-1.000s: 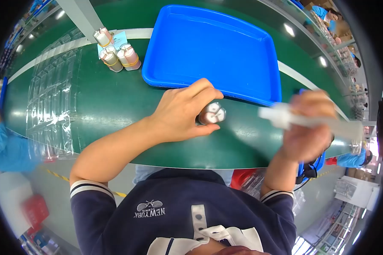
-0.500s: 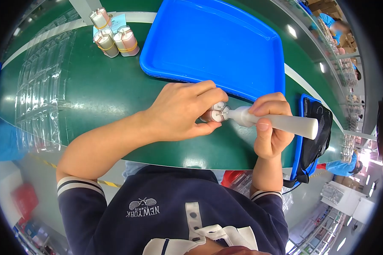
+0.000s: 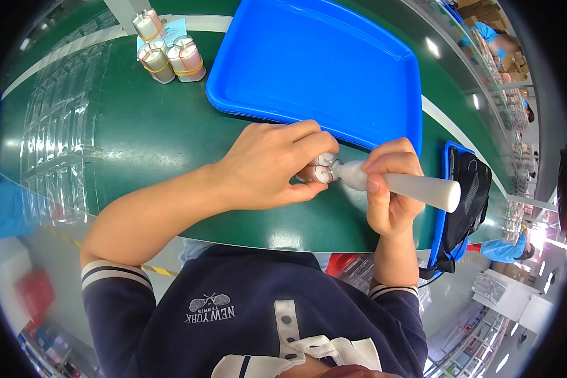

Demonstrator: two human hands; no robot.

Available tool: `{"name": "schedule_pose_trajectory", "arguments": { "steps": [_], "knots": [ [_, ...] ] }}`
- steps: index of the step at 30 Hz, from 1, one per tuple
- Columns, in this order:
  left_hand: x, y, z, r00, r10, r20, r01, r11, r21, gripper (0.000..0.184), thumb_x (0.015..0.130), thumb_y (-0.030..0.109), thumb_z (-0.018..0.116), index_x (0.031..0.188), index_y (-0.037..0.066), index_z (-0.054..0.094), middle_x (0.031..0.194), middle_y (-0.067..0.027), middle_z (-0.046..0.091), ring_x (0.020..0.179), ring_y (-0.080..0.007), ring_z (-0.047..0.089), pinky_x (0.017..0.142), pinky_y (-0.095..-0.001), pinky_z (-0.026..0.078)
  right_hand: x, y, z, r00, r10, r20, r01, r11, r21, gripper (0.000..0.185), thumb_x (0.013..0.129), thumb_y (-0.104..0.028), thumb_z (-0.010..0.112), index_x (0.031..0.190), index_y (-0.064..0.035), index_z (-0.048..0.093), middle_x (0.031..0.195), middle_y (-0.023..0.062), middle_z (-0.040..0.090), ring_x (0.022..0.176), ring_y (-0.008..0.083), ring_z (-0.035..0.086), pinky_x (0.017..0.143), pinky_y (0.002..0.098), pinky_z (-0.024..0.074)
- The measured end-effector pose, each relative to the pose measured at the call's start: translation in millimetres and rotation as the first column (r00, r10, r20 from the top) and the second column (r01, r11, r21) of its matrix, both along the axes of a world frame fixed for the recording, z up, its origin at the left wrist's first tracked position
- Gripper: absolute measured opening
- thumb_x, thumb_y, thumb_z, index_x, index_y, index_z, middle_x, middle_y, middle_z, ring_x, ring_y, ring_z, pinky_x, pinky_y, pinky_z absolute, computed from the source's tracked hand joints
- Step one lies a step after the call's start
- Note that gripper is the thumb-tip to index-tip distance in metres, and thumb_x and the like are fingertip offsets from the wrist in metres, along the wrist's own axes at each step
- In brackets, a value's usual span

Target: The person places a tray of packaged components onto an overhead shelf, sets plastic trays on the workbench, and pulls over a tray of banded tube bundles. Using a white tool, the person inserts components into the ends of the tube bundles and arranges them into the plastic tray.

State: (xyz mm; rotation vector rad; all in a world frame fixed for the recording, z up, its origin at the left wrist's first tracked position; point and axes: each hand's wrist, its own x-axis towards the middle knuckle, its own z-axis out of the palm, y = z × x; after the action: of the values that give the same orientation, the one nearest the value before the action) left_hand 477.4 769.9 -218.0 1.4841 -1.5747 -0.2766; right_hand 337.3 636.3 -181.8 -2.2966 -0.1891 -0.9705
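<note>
My left hand (image 3: 277, 165) is closed around a small bundle of white-topped cylinders (image 3: 323, 174) just above the green table, its fingers hiding most of the sides. A thin dark line loops by the tops. From the right, my right hand (image 3: 394, 183) grips a white plastic bottle-like tool (image 3: 425, 191) with a tapered body; its exact kind I cannot tell. The tool's narrow end meets the bundle's edge, and the thick blunt end points right, tilted slightly towards me. Whether the tip touches the cylinders is too small to tell.
A blue tray (image 3: 315, 63) lies beyond my hands. Three similar banded bundles (image 3: 186, 58) stand at the back left. Clear plastic trays (image 3: 60, 132) are on the left. A black mesh bag (image 3: 469, 189) sits in a blue container on the right. Other people work farther off.
My right hand has shifted slightly left, and the tool's thick end has swung left and a little towards me. My left hand stays almost in place on the bundle.
</note>
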Motion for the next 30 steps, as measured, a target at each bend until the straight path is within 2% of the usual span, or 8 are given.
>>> {"name": "schedule_pose_trajectory", "arguments": {
  "steps": [5,8,10,12,15,21,28,30],
  "knots": [
    [0,1,2,0.999,-0.019,-0.028,0.021,0.998,0.055,0.039,0.062,0.017,0.075,0.095,0.006,0.057,0.082,-0.0043,0.055,0.057,-0.0161,0.055,0.049,-0.0269,0.045,-2,1,-1,1.000,-0.010,-0.028,0.010,1.000,0.001,0.012,0.078,-0.007,0.063,0.074,-0.0037,0.052,0.072,0.0071,0.056,0.063,0.0206,0.054,0.049,0.0279,0.0411],
    [1,2,4,0.991,0.059,0.119,-0.063,0.998,0.029,0.043,0.061,0.021,0.076,0.096,0.006,0.056,0.082,-0.0046,0.055,0.061,-0.0189,0.056,0.051,-0.0290,0.045,-8,-5,-6,0.995,-0.064,0.082,0.049,0.984,0.173,0.013,0.082,-0.013,0.059,0.078,-0.0016,0.054,0.075,0.0102,0.056,0.068,0.0209,0.054,0.055,0.0278,0.0422],
    [-1,2,7,0.990,0.088,0.110,-0.087,0.996,-0.007,0.043,0.060,0.023,0.077,0.095,0.006,0.056,0.081,-0.0046,0.054,0.063,-0.0199,0.056,0.052,-0.0301,0.045,-11,-4,0,0.985,-0.089,0.149,0.051,0.970,0.237,0.015,0.083,-0.015,0.058,0.078,-0.0014,0.055,0.075,0.0106,0.056,0.069,0.0211,0.054,0.055,0.0274,0.0425],
    [-2,2,7,0.989,0.114,0.094,-0.110,0.993,-0.043,0.044,0.059,0.025,0.077,0.094,0.007,0.057,0.081,-0.0046,0.054,0.064,-0.0210,0.056,0.052,-0.0311,0.045,-11,-2,-1,0.980,-0.069,0.187,0.027,0.975,0.220,0.017,0.084,-0.016,0.059,0.077,-0.0009,0.054,0.074,0.0103,0.056,0.067,0.0214,0.055,0.053,0.0277,0.0433],
    [2,2,4,0.998,0.019,0.051,-0.021,0.999,0.028,0.045,0.057,0.026,0.078,0.092,0.007,0.057,0.080,-0.0045,0.053,0.066,-0.0211,0.056,0.053,-0.0314,0.044,-13,2,-2,0.992,-0.054,0.116,0.033,0.983,0.178,0.020,0.081,-0.018,0.063,0.075,-0.0008,0.054,0.073,0.0095,0.056,0.064,0.0217,0.056,0.050,0.0293,0.0452],
    [1,3,3,0.992,0.057,0.116,-0.059,0.998,0.013,0.036,0.058,0.024,0.078,0.080,0.007,0.055,0.074,-0.0034,0.052,0.059,-0.0194,0.054,0.049,-0.0302,0.042,-6,6,-2,0.993,0.003,0.119,-0.011,0.997,0.072,0.019,0.077,-0.015,0.068,0.072,-0.0021,0.055,0.070,0.0083,0.057,0.059,0.0197,0.056,0.045,0.0269,0.0430],
    [-1,1,2,0.989,0.101,0.106,-0.097,0.995,-0.039,0.036,0.058,0.023,0.079,0.075,0.006,0.052,0.070,-0.0033,0.050,0.055,-0.0194,0.052,0.046,-0.0303,0.040,-4,10,-1,0.995,-0.018,0.097,0.016,1.000,0.018,0.016,0.073,-0.011,0.070,0.070,-0.0045,0.056,0.068,0.0056,0.057,0.057,0.0182,0.055,0.043,0.0258,0.0406],
    [-1,1,2,0.987,0.112,0.113,-0.107,0.993,-0.049,0.037,0.058,0.023,0.079,0.075,0.006,0.052,0.070,-0.0033,0.050,0.055,-0.0195,0.052,0.046,-0.0304,0.040,-5,13,1,0.996,-0.081,0.022,0.081,0.997,-0.002,0.016,0.072,-0.009,0.071,0.069,-0.0056,0.056,0.067,0.0049,0.057,0.055,0.0171,0.054,0.042,0.0255,0.0402]
  ]
}}
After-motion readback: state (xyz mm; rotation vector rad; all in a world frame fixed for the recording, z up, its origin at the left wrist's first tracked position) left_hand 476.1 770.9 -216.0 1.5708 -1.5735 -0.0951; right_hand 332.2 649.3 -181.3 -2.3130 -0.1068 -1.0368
